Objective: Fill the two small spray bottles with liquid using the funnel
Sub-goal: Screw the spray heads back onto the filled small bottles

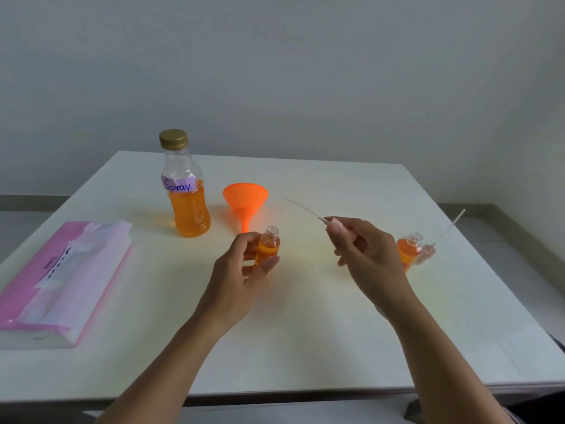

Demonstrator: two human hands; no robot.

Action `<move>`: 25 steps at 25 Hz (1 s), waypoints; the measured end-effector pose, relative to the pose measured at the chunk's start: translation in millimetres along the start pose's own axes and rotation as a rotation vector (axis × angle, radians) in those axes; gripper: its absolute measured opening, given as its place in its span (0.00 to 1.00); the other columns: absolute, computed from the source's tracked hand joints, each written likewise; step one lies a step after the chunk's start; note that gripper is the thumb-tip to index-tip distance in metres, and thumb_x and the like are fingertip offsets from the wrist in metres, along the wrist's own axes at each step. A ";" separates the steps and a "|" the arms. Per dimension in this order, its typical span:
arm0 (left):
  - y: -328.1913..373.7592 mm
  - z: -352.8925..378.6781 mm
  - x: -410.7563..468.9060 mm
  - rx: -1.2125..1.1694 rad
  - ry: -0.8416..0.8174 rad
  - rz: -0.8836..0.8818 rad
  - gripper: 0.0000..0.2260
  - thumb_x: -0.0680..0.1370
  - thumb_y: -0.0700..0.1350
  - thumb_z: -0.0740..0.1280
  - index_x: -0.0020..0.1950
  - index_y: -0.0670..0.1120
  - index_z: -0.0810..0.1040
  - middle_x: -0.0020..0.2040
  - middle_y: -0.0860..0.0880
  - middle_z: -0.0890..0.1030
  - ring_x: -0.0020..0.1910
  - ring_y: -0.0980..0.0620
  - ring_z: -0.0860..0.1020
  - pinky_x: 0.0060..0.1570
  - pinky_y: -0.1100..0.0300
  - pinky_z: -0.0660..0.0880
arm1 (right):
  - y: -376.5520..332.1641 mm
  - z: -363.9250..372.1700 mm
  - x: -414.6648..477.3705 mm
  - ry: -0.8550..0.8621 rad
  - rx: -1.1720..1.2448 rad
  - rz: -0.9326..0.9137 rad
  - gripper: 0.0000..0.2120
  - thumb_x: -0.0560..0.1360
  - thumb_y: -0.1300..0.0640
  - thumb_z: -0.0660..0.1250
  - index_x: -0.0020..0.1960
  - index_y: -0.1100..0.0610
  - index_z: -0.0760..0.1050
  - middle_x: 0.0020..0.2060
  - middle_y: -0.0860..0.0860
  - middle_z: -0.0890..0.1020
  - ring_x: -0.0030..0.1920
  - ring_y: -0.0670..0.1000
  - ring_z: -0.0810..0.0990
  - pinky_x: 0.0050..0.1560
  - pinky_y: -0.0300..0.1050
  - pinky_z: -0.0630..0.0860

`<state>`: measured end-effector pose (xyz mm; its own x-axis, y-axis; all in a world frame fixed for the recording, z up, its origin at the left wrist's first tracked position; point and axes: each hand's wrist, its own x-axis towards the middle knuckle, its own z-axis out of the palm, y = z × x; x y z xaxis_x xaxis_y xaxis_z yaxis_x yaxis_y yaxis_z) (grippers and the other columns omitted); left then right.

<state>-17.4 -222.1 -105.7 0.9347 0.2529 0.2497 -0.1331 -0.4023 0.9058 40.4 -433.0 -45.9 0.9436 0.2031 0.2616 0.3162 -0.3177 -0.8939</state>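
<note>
**Mia:** What is the biggest thing here?

**Ben:** The white table [305,332] under both hands. Next is the pink tissue pack [61,280], far off to the side of the left hand [241,280].

**Mia:** And the big bottle [186,191]?

**Ben:** It stands past the left hand, cap on, about half full of orange liquid. The orange funnel [245,200] sits mouth up, just past that hand's fingertips.

**Mia:** What is the left hand doing?

**Ben:** It is closed around a small spray bottle [268,247]. The bottle is upright, open on top, with orange inside.

**Mia:** And the right hand [367,255]?

**Ben:** It pinches a pink spray top [331,223] with a long thin tube [302,207] pointing away. The other small bottle [409,250] stands just behind that hand, open too. Its spray top [429,250] lies beside it.

**Mia:** Is the little bottle hard to hold?

**Ben:** I think it is light and could be slippery if wet. Hold it round the middle. The tube looks bendy, so hold the top by its thick part.
</note>
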 end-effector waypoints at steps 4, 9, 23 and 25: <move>-5.0 -8.8 7.5 0.039 0.012 -0.001 0.21 0.75 0.56 0.68 0.65 0.52 0.72 0.60 0.54 0.80 0.60 0.53 0.78 0.57 0.55 0.79 | -6.9 -1.8 -2.7 -0.062 -0.056 -0.039 0.05 0.80 0.51 0.69 0.55 0.45 0.81 0.41 0.47 0.85 0.36 0.43 0.84 0.36 0.35 0.78; -9.3 -12.2 13.4 0.073 0.014 0.009 0.18 0.75 0.55 0.69 0.63 0.55 0.72 0.57 0.58 0.79 0.57 0.62 0.76 0.46 0.75 0.74 | 0.9 4.3 1.4 -0.076 -0.125 -0.068 0.13 0.81 0.64 0.69 0.54 0.46 0.82 0.44 0.45 0.84 0.37 0.43 0.84 0.36 0.32 0.77; -4.5 0.2 13.0 0.200 -0.068 0.068 0.20 0.74 0.54 0.68 0.66 0.54 0.72 0.63 0.54 0.78 0.61 0.52 0.75 0.59 0.57 0.75 | -9.8 2.2 -1.5 -0.080 -0.384 -0.313 0.16 0.76 0.66 0.74 0.63 0.57 0.83 0.48 0.47 0.81 0.43 0.32 0.79 0.45 0.25 0.73; -3.4 5.2 11.4 0.191 -0.087 0.082 0.21 0.73 0.57 0.67 0.65 0.55 0.73 0.63 0.55 0.78 0.61 0.53 0.76 0.58 0.59 0.74 | -12.1 4.6 -1.2 -0.097 -0.397 -0.310 0.17 0.75 0.63 0.76 0.62 0.54 0.81 0.47 0.43 0.81 0.42 0.32 0.79 0.44 0.26 0.74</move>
<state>-4.6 -222.5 -107.7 0.9493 0.1387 0.2822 -0.1532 -0.5798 0.8002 35.0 -425.2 -37.0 0.7918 0.4230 0.4407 0.6108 -0.5522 -0.5674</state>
